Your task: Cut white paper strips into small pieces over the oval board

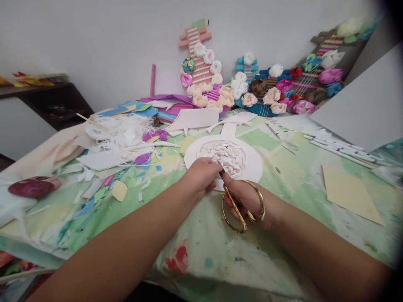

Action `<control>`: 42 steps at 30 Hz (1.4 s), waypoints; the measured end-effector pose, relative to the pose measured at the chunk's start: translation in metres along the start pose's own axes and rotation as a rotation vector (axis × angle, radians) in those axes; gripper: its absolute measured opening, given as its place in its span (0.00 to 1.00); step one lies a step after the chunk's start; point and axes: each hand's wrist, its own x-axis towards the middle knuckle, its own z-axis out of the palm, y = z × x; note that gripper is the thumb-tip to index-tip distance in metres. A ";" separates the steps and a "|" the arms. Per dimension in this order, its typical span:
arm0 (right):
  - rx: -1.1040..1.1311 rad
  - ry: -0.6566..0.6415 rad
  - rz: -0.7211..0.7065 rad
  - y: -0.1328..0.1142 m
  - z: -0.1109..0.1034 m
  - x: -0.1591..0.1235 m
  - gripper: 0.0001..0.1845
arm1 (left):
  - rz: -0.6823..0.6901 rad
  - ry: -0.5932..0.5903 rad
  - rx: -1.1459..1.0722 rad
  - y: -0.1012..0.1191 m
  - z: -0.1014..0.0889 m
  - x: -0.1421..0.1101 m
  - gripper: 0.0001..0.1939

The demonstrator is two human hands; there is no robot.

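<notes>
My right hand is closed around the middle of a pair of scissors, whose gold loop handles point back toward me. The dark blades run to the fingertips of my left hand. That hand is closed in a pinch, and what lies between its fingers is hidden. Both hands hover at the near edge of a white paper cutout, a rounded disc with a short neck at the back. Inside a raised ring on the disc sits a heap of small rolled white paper bits.
Paper scraps and tangled white string cover the left side, near a dark red oval object. A cream paper sheet and white paper sticks lie right. Flower-decorated guitar-shaped crafts lean against the wall.
</notes>
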 end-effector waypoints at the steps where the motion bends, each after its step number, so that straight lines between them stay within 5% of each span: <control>1: -0.006 0.015 0.009 0.000 0.001 0.000 0.31 | -0.008 -0.003 -0.011 0.001 0.000 0.000 0.08; 6: -0.061 0.076 0.055 -0.003 0.003 0.001 0.31 | -0.031 -0.007 -0.067 0.002 0.001 0.000 0.10; 19: -0.147 0.046 -0.120 0.008 0.000 0.008 0.32 | -0.048 0.023 -0.140 0.001 0.002 0.004 0.11; 27: 0.154 -0.047 -0.074 0.011 -0.001 0.009 0.28 | -0.022 -0.036 -0.278 0.004 0.001 0.000 0.10; 34: 0.255 0.012 -0.037 0.004 0.001 0.001 0.29 | 0.018 -0.083 -0.274 0.004 0.000 0.000 0.09; 42: -0.040 0.080 -0.139 0.011 -0.002 0.001 0.23 | 0.088 -0.129 -0.109 0.000 0.002 -0.003 0.10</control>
